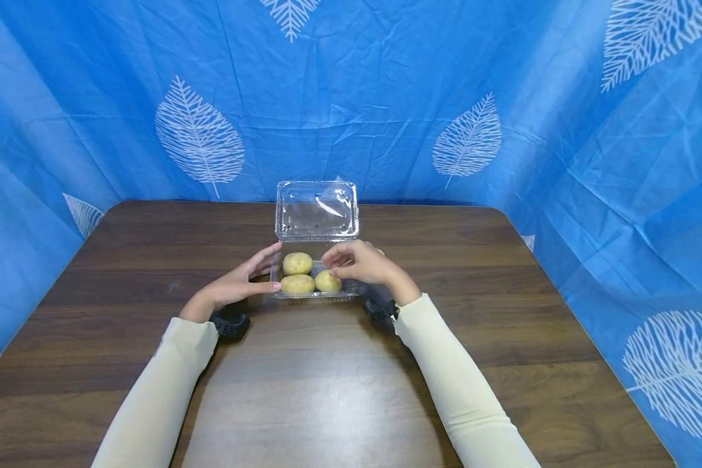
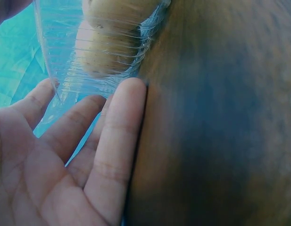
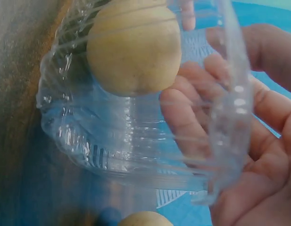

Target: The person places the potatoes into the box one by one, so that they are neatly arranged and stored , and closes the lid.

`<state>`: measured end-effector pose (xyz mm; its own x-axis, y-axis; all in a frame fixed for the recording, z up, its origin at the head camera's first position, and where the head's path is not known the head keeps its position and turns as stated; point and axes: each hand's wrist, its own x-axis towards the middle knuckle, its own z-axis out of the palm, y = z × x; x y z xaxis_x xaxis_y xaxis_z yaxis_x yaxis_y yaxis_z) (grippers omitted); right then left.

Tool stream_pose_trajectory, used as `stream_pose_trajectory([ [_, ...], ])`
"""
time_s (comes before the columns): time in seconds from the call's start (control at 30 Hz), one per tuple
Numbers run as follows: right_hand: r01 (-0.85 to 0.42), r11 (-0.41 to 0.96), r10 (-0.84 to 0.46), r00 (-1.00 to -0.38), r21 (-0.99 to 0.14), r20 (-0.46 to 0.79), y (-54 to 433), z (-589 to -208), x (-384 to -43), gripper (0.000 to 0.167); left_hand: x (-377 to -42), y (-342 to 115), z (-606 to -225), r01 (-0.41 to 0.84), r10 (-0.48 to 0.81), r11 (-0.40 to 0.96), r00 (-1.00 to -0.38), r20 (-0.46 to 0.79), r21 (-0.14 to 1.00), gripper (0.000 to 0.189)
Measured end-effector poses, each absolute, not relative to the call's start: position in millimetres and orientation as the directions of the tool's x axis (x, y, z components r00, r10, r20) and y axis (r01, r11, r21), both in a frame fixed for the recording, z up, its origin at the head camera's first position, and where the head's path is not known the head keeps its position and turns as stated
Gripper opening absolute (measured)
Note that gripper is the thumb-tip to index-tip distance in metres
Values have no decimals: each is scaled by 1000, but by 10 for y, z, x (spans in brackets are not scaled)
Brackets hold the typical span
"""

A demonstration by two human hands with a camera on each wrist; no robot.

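Loose-fingered near the brown wooden worktop's point(image 1: 281, 370) far edge, my left hand point(image 1: 241, 281) touches a clear-plastic box point(image 1: 317, 234), right hand point(image 1: 363, 262) beside a round yellow potato point(image 1: 327, 283), likely firm, best side-cupped.

Head: high and well back, facing forward and down over the brown wood-grain desk point(image 1: 292, 403).
Left wrist: very close, past the left hand point(image 2: 48, 162) to the clear ribbed plastic box point(image 2: 62, 52), tilted sideways.
Right wrist: very close, through the box's wall, tilted the other way.
Box: shared by all.
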<state>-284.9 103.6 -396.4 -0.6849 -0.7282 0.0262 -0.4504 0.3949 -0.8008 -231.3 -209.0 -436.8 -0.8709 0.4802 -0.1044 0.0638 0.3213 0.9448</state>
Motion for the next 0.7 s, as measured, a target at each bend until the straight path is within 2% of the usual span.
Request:
stream_pose_trajectory([
  [0.37, -344, 199, -636, -758, -918, 146, 1143, -4026, -2801, 32, -2311, -2108, -4370, 65, 489, 317, -866, -104, 946, 100],
  [0.7, -348, 172, -542, -814, -922, 206, 1296, -3946, -2820, 28, -2310, -2108, -4358, 66, 488, 327, -866, -109, 943, 101],
])
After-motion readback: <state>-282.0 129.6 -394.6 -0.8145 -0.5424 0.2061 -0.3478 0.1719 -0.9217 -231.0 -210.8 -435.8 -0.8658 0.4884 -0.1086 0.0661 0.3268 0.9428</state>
